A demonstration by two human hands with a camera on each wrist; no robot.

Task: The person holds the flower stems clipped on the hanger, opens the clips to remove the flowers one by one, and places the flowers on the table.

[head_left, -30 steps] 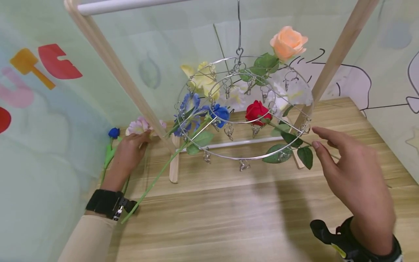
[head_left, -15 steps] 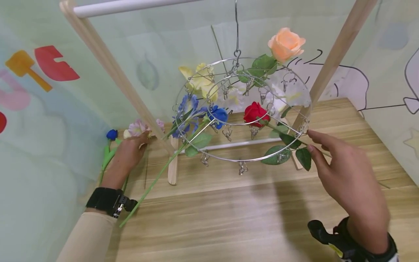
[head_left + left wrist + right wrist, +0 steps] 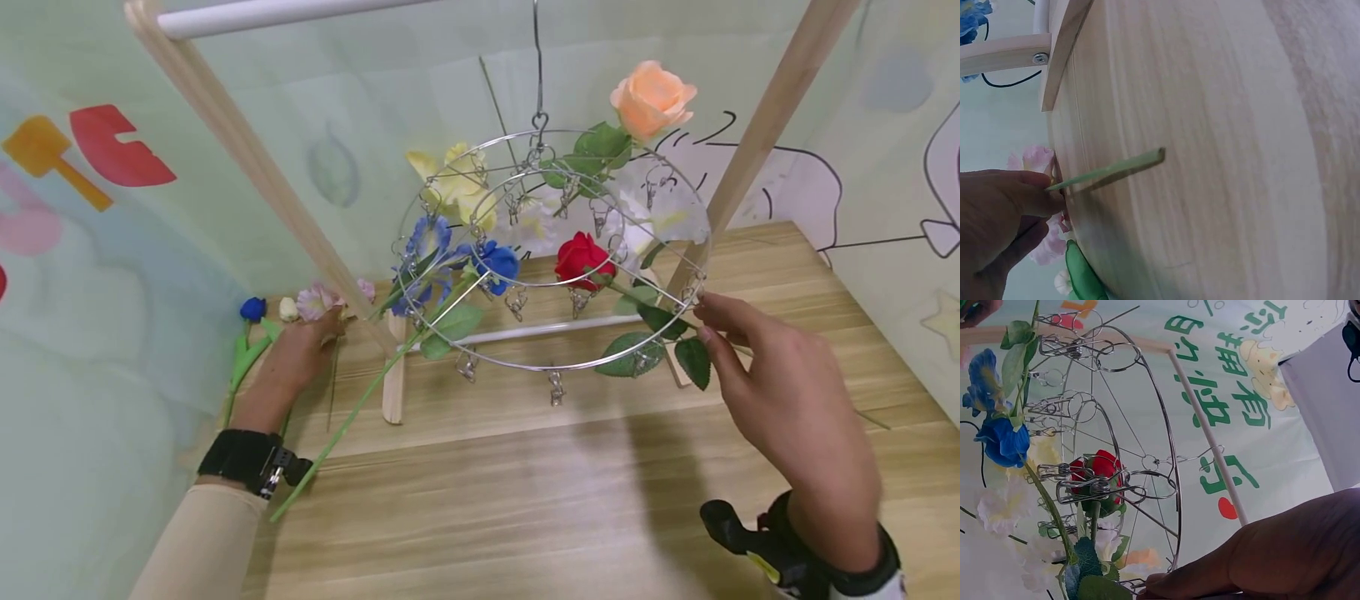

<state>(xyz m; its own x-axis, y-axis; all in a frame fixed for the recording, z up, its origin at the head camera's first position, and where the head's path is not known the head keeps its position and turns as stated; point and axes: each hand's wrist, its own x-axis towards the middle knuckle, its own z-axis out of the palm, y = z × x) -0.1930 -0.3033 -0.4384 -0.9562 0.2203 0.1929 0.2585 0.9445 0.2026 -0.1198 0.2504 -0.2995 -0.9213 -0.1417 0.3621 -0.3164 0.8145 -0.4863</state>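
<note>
On the left, my left hand (image 3: pixel 292 362) pinches a thin green stem (image 3: pixel 1116 167) beside a pink flower (image 3: pixel 318 302) at the back of the table. On the right, my right hand (image 3: pixel 798 400) grips the stem of a red rose (image 3: pixel 583 260) between thumb and fingers. Its index fingertip touches a metal clip (image 3: pixel 690 297) on the rim of a round wire clip hanger (image 3: pixel 570 366). The right wrist view shows that fingertip at the clip, but most of the fingers are out of frame. Whether the clip holds the stem I cannot tell.
A wooden frame (image 3: pixel 247 175) carries the hanger by a hook. Blue flowers (image 3: pixel 497 265), a yellow flower (image 3: pixel 461 187), white flowers (image 3: pixel 633 229) and a peach rose (image 3: pixel 652 100) are about the rings. A blue bud (image 3: pixel 253 309) and a white bud (image 3: pixel 288 309) lie far left.
My right index finger has lowered from above the stem onto the clip, and the hand has shifted slightly left. The left hand stays at the pink flower. The view has drifted a little.
</note>
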